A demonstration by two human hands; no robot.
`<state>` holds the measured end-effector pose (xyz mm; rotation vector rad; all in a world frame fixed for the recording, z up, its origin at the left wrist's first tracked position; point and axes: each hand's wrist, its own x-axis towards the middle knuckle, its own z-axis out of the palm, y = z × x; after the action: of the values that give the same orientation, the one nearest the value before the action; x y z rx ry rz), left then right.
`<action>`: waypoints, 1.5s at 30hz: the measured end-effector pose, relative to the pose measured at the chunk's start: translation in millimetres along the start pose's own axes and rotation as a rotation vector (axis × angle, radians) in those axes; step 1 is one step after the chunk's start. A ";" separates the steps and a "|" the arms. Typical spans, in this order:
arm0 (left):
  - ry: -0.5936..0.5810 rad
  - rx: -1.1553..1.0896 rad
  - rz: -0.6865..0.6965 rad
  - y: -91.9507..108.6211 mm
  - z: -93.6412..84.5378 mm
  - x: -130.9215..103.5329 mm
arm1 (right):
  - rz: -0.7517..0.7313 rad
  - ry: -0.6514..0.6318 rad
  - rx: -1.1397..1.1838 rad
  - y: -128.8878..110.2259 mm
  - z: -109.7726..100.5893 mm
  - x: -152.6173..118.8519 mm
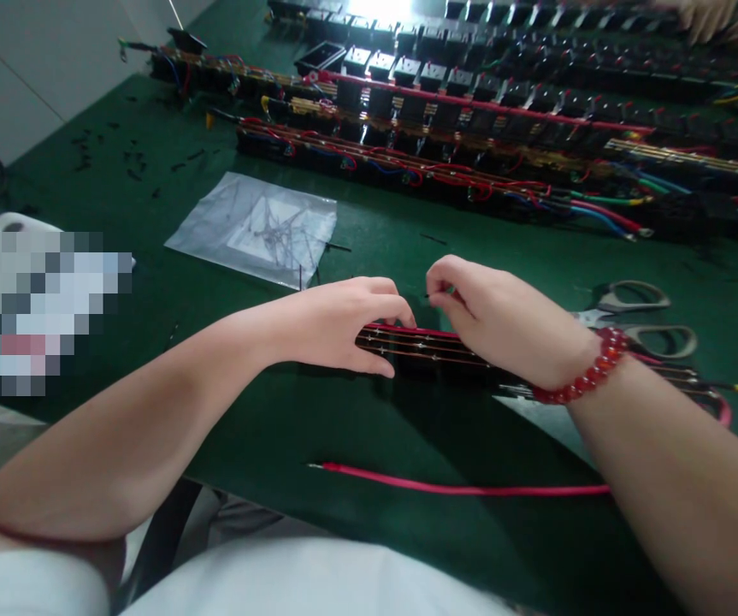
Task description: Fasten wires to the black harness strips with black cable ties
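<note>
The left hand (359, 325) arches over the left end of a black strip with copper-coloured wires (429, 344), its thumb on the near side and its fingers at the far edge; the grip is wide, though whether it presses on the strip I cannot tell. The right hand (481, 308) is just above the middle of that strip, thumb and forefinger in a narrow pinch on a small dark piece (428, 296) (only its tip shows). A red bead bracelet (590, 372) circles the right wrist. The strip lies across the green table (266, 436), running right beneath the right forearm. Scissors (641, 316) lie just beyond it on the right, and a red cable (458, 489) lies on the near side. Left of centre, a clear plastic bag (215, 222) bears thin dark strands (282, 235). Farther off are rows of wired black assemblies (407, 162), with another person's hand (702, 15) at the far right.
</note>
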<state>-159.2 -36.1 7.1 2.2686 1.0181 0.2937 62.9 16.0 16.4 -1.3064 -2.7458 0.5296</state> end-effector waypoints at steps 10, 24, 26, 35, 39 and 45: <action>0.001 0.005 0.006 -0.7 0.2 -2.1 | -0.071 0.100 0.217 2.4 20.1 -16.4; -0.041 0.044 -0.056 1.8 -6.3 -5.2 | -0.091 0.100 0.219 3.3 23.1 -16.0; -0.058 0.001 -0.059 0.3 -11.1 -6.6 | -0.078 0.112 0.209 3.8 23.7 -16.4; -0.104 0.053 -0.071 -5.5 -10.6 -10.3 | 0.001 0.165 0.295 -0.4 20.8 -21.0; -0.080 0.049 -0.051 -5.5 -9.5 -9.4 | -0.006 0.208 0.315 3.3 18.8 -19.3; -0.080 0.043 -0.054 -5.5 -8.6 -7.9 | -0.104 0.321 0.379 -2.0 12.7 -24.1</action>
<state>-171.5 -35.2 10.7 2.2675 1.0517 0.1590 74.4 -7.1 7.4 -1.0479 -2.2963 0.7179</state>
